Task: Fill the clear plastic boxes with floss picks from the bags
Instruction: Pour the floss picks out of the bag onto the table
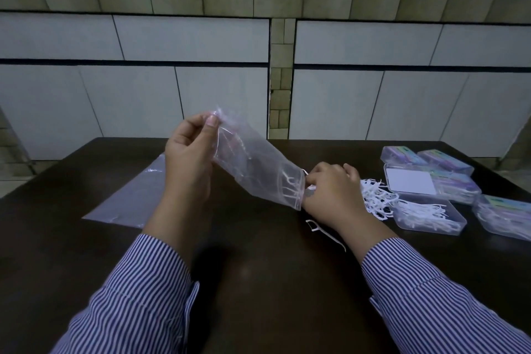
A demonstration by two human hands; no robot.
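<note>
Left hand: left hand (188, 165) raised over the table, thumb and fingers pinching the closed end of the clear bag (253, 169), holding it tilted mouth-down to the right.
Right hand: right hand (330, 192) at the bag's mouth, fingers curled, seems to be pinching picks at the opening; exact hold cannot tell, fingertips hidden.
Bag contents: nearly empty, a few floss picks (288, 185) bunched at the lower mouth end.
Loose picks: white pile (376, 195) on the table right of the right hand, just beside the open box; one stray pick (324, 231) near the right wrist.
Open box: clear box (428, 214) at right, partly filled with picks, lid (408, 179) up behind it.
Other boxes: closed filled boxes (442, 162) farther right and far; one more (502, 214) at the right edge.
Spare bag: flat empty bag (129, 195) lying on the left.
Table: dark wooden table (258, 282).
Step guess: getting the last picks out of the bag before boxing them.
Risk 1: bag tipped over bare table, not over the box, so picks probably drop onto the pile or scatter.
Risk 2: right sleeve (431, 290) or wrist could sweep the stray pick off toward the near edge.
Risk 3: picks may snag in the bag's zip mouth; a tug could fling them.
</note>
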